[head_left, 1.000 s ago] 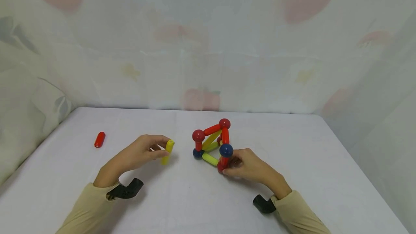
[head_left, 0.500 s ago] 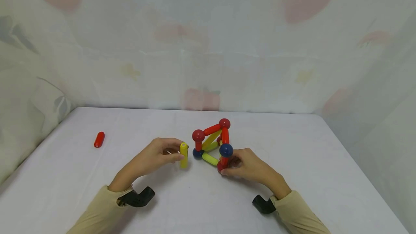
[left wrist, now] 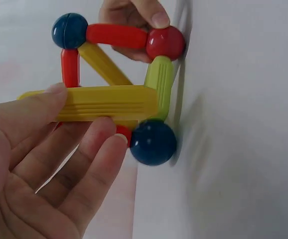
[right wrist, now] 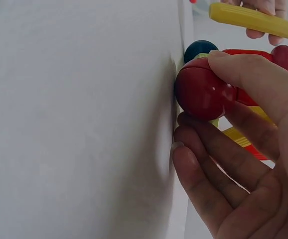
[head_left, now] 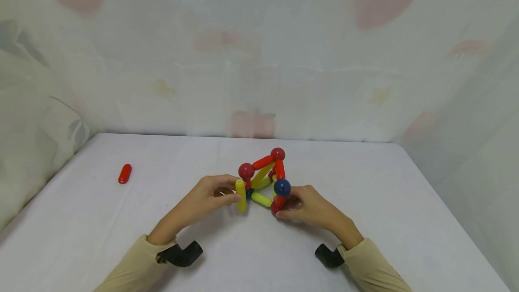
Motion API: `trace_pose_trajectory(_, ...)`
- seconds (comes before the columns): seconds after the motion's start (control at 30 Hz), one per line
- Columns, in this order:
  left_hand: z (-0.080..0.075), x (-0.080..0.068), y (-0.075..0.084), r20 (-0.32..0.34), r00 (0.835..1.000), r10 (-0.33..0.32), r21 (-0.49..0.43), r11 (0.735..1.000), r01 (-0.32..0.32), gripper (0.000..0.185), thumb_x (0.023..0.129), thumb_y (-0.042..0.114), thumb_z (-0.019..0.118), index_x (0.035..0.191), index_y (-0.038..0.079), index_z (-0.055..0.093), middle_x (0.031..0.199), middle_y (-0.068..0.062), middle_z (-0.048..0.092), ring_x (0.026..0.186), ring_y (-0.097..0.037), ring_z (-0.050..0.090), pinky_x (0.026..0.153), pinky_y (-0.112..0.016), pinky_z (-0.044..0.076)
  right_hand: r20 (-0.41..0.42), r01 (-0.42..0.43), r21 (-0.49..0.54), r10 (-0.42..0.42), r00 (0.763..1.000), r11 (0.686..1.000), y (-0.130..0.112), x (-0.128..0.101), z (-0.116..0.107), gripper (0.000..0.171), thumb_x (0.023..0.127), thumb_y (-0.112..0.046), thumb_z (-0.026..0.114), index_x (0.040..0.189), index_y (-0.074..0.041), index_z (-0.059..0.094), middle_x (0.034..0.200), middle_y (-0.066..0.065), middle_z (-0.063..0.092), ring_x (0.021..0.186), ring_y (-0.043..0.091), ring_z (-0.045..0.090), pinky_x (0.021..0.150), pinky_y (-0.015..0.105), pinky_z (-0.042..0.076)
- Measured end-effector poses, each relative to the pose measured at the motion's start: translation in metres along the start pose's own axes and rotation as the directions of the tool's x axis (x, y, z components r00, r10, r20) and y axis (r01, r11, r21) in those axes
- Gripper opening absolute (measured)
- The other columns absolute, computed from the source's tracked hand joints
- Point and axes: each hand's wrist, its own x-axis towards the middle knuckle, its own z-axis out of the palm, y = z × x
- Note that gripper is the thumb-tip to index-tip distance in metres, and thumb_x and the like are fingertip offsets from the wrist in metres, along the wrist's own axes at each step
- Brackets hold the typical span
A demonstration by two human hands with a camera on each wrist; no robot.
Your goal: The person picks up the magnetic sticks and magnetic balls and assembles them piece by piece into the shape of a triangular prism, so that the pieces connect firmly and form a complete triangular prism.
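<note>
Loose red rod [head_left: 125, 173] sits way over at 9 o'clock on the desk [head_left: 405, 202]. Left hand [head_left: 207, 197] pinches a yellow rod [head_left: 241, 195] upright, right against the ball-and-rod frame [head_left: 265, 179] at center. Right hand [head_left: 310, 206], at the frame's 4 o'clock, grips its bottom red ball [right wrist: 204, 92].

Two long beige sleeves enter from the lower edge of the head view and end at the wrists. A black, angled camera mount sits under each wrist, lower left and lower right; both hands [head_left: 202, 199] [head_left: 310, 206] are bare.
</note>
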Motion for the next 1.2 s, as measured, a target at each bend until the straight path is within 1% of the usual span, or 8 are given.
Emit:
trace_pose_trajectory(0.2,0.012,0.001,0.004,-0.004,1.000,0.004,-0.032,0.999,-0.004,0.034,0.091,0.023,0.072,0.120,0.005,0.068,0.104,-0.002,0.074,0.094,-0.013,0.068,0.082,-0.021,0.055,-0.002,-0.002,-0.006,0.002,1.000,1.000,0.000,0.001,0.001,0.027,0.084,-0.028,0.080,0.107,-0.017,0.068,0.097,-0.008,0.073,0.087,0.007,0.065,0.080,0.024,0.054)
trace_pose_trajectory(0.4,0.026,0.002,0.009,-0.014,1.000,0.028,-0.074,0.997,-0.029,0.037,0.090,0.019,0.073,0.122,0.001,0.067,0.109,-0.007,0.074,0.097,-0.014,0.071,0.084,-0.017,0.054,-0.005,0.004,-0.003,-0.004,1.000,1.000,-0.001,0.001,0.002,0.027,0.085,-0.029,0.079,0.108,-0.018,0.069,0.097,-0.008,0.072,0.087,0.006,0.065,0.080,0.024,0.054)
trace_pose_trajectory(0.5,0.031,0.003,0.009,-0.034,0.999,0.036,-0.095,0.995,-0.039,0.037,0.090,0.017,0.072,0.123,0.001,0.066,0.112,-0.008,0.074,0.098,-0.015,0.072,0.085,-0.018,0.055,-0.005,0.013,0.001,-0.013,1.000,1.000,-0.002,0.000,0.003,0.026,0.085,-0.029,0.079,0.107,-0.019,0.068,0.097,-0.009,0.072,0.087,0.005,0.065,0.080,0.024,0.054)
trace_pose_trajectory(0.63,0.038,0.003,0.009,-0.079,0.996,0.034,-0.122,0.992,-0.044,0.036,0.090,0.015,0.073,0.122,0.001,0.067,0.113,-0.011,0.073,0.098,-0.018,0.073,0.085,-0.021,0.056,0.004,0.017,0.011,-0.017,1.000,1.000,-0.003,0.000,0.003,0.026,0.085,-0.029,0.079,0.107,-0.018,0.068,0.097,-0.008,0.072,0.086,0.005,0.065,0.080,0.024,0.054)
trace_pose_trajectory(0.83,0.045,0.001,0.008,-0.112,0.992,0.053,-0.152,0.986,-0.070,0.036,0.091,0.012,0.071,0.123,-0.002,0.065,0.115,-0.017,0.072,0.098,-0.024,0.073,0.084,-0.025,0.058,0.009,0.029,0.007,-0.029,1.000,1.000,-0.004,-0.001,0.005,0.026,0.085,-0.027,0.079,0.106,-0.017,0.068,0.096,-0.008,0.073,0.084,0.005,0.065,0.078,0.024,0.054)
trace_pose_trajectory(1.03,0.050,0.002,0.010,-0.155,0.986,0.055,-0.160,0.984,-0.080,0.034,0.090,0.010,0.071,0.122,-0.001,0.065,0.111,-0.015,0.073,0.099,-0.023,0.073,0.085,-0.026,0.058,0.004,0.028,0.005,-0.028,1.000,1.000,-0.005,-0.001,0.004,0.026,0.085,-0.026,0.079,0.107,-0.018,0.068,0.096,-0.008,0.073,0.084,0.004,0.065,0.079,0.024,0.054)
trace_pose_trajectory(1.2,0.051,0.003,0.010,-0.161,0.985,0.053,-0.193,0.978,-0.085,0.035,0.090,0.007,0.070,0.123,-0.001,0.064,0.113,-0.017,0.072,0.100,-0.024,0.073,0.086,-0.026,0.058,0.003,0.028,0.007,-0.028,1.000,1.000,-0.005,-0.002,0.004,0.026,0.085,-0.027,0.080,0.106,-0.017,0.069,0.096,-0.008,0.073,0.084,0.004,0.065,0.079,0.024,0.054)
